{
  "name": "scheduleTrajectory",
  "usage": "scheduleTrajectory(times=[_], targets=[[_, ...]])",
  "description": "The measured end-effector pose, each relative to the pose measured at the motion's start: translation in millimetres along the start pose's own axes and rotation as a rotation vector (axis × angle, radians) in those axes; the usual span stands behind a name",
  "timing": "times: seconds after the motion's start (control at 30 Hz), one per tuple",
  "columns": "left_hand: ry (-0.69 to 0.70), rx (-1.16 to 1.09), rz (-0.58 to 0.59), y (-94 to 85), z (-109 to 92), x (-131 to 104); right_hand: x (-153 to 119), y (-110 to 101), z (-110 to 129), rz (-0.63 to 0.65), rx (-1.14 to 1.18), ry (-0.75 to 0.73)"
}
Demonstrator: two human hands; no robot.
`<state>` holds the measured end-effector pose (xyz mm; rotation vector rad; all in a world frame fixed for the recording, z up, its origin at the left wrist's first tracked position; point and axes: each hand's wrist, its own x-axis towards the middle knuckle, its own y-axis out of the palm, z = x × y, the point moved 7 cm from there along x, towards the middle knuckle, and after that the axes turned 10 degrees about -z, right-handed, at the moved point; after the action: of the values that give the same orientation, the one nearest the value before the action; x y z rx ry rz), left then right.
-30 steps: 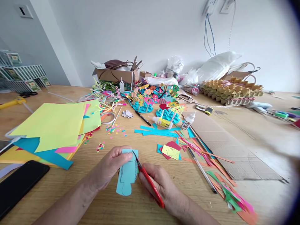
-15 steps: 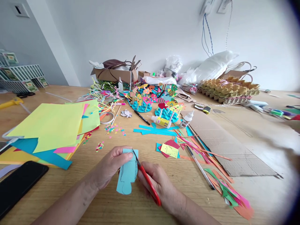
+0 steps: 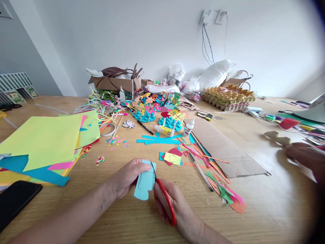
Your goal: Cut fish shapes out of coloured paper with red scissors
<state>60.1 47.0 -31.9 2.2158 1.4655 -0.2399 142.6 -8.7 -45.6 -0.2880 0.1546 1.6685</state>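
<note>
A light blue paper piece [image 3: 144, 186] with drawn pencil lines is pinched at its top by my left hand [image 3: 129, 174], thumb on the front. My right hand [image 3: 175, 206] is closed round the red-handled scissors [image 3: 167, 200]. Their dark blades lie along the right edge of the paper, tips near its top right corner. Beyond my hands, a small yellow card with a fish drawing [image 3: 172, 158] rests on red and blue paper pieces.
Yellow sheets [image 3: 48, 139] and a black phone [image 3: 19, 201] lie on the left. Glue bottles [image 3: 188, 127], paper strips, a pen [image 3: 201, 172] and cardboard [image 3: 225, 152] lie ahead and right. Another person's hand [image 3: 307, 156] is at the far right.
The view has turned to the right, so the table items appear further left. Another person's hand and a grey carton piece now show at the right. Both my hands keep their holds.
</note>
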Motion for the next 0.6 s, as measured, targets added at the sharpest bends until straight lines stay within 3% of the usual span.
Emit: scheduleTrajectory(times=[0.27, 0.43, 0.6], targets=[[-0.059, 0.068, 0.113, 9.3, 8.4, 10.5, -3.2, -12.6, -5.8, -0.012, 0.008, 0.071], [0.008, 0.277, 0.072, -2.0, -5.2, 4.6, 2.0, -34.0, 16.0, -0.055, -0.033, -0.014], [0.165, 0.548, 0.150, -4.6, -15.0, 3.7, 21.3, -42.4, 49.7, -0.078, -0.009, -0.123]])
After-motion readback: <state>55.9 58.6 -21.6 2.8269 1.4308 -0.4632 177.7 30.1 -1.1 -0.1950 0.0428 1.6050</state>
